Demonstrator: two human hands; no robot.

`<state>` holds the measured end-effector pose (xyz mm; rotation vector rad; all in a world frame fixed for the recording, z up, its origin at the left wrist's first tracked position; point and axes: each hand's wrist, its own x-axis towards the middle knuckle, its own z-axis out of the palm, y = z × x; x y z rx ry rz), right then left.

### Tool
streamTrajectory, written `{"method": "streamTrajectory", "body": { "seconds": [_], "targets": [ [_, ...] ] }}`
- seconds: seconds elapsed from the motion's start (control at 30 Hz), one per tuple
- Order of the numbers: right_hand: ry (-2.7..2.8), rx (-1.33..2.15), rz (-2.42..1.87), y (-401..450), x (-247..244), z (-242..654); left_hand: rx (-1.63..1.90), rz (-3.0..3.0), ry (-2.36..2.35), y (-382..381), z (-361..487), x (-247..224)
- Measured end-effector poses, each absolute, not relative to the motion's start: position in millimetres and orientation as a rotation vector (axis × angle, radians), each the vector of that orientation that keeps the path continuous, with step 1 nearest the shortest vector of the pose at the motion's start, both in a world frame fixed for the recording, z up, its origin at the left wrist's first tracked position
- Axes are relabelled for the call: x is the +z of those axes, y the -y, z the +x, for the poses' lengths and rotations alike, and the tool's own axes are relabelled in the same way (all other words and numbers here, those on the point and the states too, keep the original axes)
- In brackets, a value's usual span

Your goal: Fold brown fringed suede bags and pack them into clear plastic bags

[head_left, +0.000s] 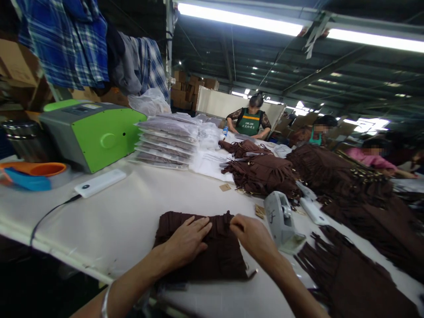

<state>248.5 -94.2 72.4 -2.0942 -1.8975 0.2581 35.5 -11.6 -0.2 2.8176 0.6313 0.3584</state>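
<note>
A folded brown fringed fabric piece (215,256) lies before me on the pale table, with a small metal bit at its lower right corner. My left hand (190,238) rests flat on top of it, fingers stretched out. At the upper right corner of the piece, my right hand (250,232) is closed, its fingertips pinching the gathered edge. A grey tape dispenser (281,223) stands just beyond my right hand. To the right lies another brown fringed piece (357,274), spread with its strips showing.
A green and grey machine (109,137) stands at left, near a white power bank (101,183) with a cable and orange and blue tape rolls (36,174). Plastic-wrapped packs (165,143) are stacked behind. Brown fringed heaps (261,172) fill the right. Co-workers sit farther back.
</note>
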Motion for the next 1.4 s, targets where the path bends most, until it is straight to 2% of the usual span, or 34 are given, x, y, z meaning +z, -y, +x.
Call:
{"method": "streamTrajectory", "body": {
  "seconds": [0.2, 0.33, 0.5, 0.73, 1.0, 1.13, 1.2, 1.33, 1.4],
  "targets": [
    [1.378, 0.787, -2.194, 55, 50, 285, 0.492, 2.794, -0.654, 19, 42, 24],
    [1.317, 0.848, -2.194, 42, 30, 275, 0.362, 2.809, -0.668, 5, 66, 19],
    [1.207, 1.044, -2.09, 57, 32, 281, 0.132, 2.763, -0.639, 2, 72, 1],
    [1.037, 1.339, -1.961, 90, 20, 288, 0.139, 2.747, -0.642, 5, 73, 11],
    [1.039, 1.408, -1.957, 104, 3, 282, 0.182, 2.792, -0.444, 19, 70, 8],
    [1.136, 1.34, -2.034, 105, 12, 287, 0.139, 2.746, -0.388, 32, 55, 23],
    [1.228, 1.164, -2.088, 106, 24, 287, 0.172, 2.703, -0.379, 37, 49, 29],
    [1.796, 0.321, -2.01, 109, 49, 275, 0.274, 2.629, -0.353, 41, 41, 35],
    [2.088, 0.015, -1.898, 107, 51, 266, 0.315, 2.601, -0.348, 40, 40, 36]
  ]
}}
